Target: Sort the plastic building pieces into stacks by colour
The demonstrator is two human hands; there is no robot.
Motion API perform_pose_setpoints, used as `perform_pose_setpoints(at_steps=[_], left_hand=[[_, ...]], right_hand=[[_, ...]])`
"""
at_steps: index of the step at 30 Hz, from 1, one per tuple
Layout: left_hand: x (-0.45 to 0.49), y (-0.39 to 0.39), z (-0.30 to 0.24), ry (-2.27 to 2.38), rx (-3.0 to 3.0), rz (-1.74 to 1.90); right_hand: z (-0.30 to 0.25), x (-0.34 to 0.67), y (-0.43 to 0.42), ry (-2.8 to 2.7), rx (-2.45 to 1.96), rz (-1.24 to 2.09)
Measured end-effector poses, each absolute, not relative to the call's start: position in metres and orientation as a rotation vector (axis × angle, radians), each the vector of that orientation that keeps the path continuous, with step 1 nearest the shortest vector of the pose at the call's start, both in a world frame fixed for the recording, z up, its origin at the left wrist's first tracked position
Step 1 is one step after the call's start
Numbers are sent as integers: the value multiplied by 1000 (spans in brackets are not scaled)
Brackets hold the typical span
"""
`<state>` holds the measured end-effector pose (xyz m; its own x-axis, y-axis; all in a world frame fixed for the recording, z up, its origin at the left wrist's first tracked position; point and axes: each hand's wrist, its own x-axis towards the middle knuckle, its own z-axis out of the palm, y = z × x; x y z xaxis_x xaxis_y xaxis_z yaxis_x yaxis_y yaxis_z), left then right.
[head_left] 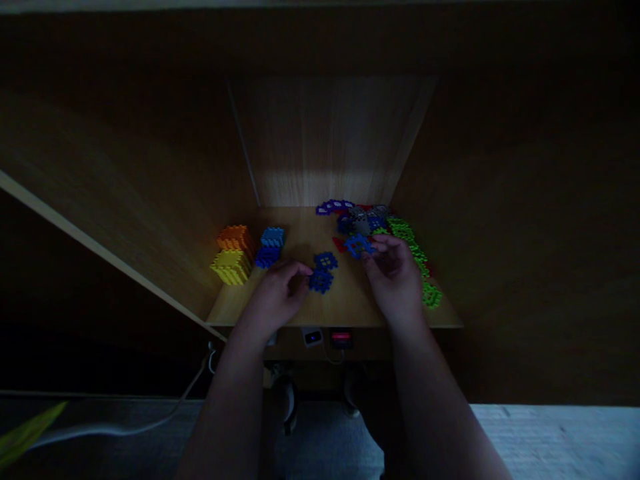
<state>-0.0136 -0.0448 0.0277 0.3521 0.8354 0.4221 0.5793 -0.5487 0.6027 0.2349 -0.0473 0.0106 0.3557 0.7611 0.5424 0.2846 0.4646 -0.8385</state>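
Observation:
In my right hand a blue notched plastic building tile is pinched by its right edge, above the shelf board. My left hand has thumb and forefinger drawn together at the left edge of a dark blue notched tile. Just behind that one lies another blue tile with a window-like cutout, overlapping or touching it. A red piece shows beside the tile in my right hand. The light is dim and small details are hard to make out.
Orange, yellow, light blue and dark blue tile stacks stand at left. Mixed grey tiles, purple tiles and green tiles lie back right. Wooden side walls enclose the shelf board.

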Motion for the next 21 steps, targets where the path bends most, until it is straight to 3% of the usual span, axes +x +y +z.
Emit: perform_pose_setpoints(at_steps=[21], left_hand=[[-11, -45, 23, 1235, 2434, 803]], right_hand=[[19, 229, -51, -1696, -1284, 126]])
